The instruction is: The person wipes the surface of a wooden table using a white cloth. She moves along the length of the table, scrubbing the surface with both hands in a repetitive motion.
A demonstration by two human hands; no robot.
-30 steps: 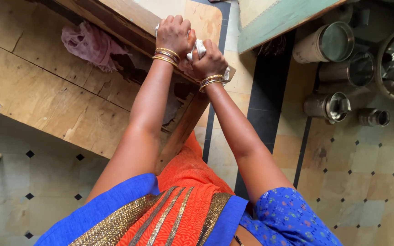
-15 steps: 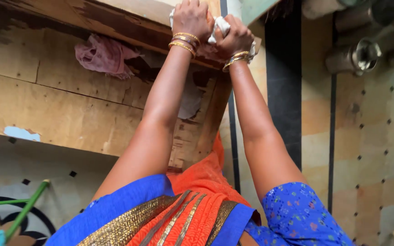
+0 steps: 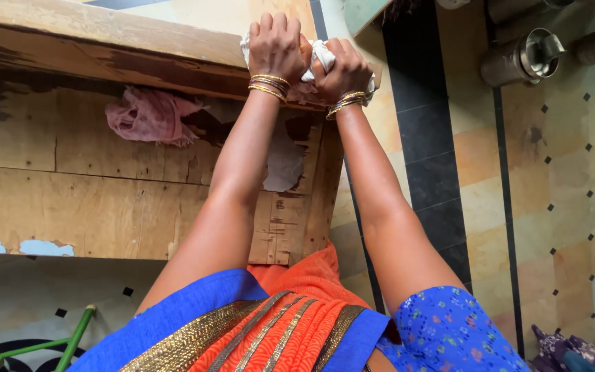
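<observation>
Both arms reach forward over a worn wooden cabinet (image 3: 91, 200). My left hand (image 3: 277, 45) and my right hand (image 3: 342, 69) are closed side by side on a bunched white cloth (image 3: 319, 54) at the cabinet's top right corner. Gold bangles circle both wrists. Most of the cloth is hidden inside the fists. A pink rag (image 3: 149, 114) sits stuffed in a gap under the cabinet's top edge, left of my arms.
Steel canisters (image 3: 521, 58) stand on the patterned tile floor at the upper right. A green-handled tool (image 3: 70, 341) lies at the lower left. A dark purple object (image 3: 569, 351) sits at the lower right corner. A black floor strip (image 3: 425, 138) runs beside the cabinet.
The view has shifted, so the hands and cabinet sit a little lower and to the left in the frame. Both hands keep their grip on the white cloth.
</observation>
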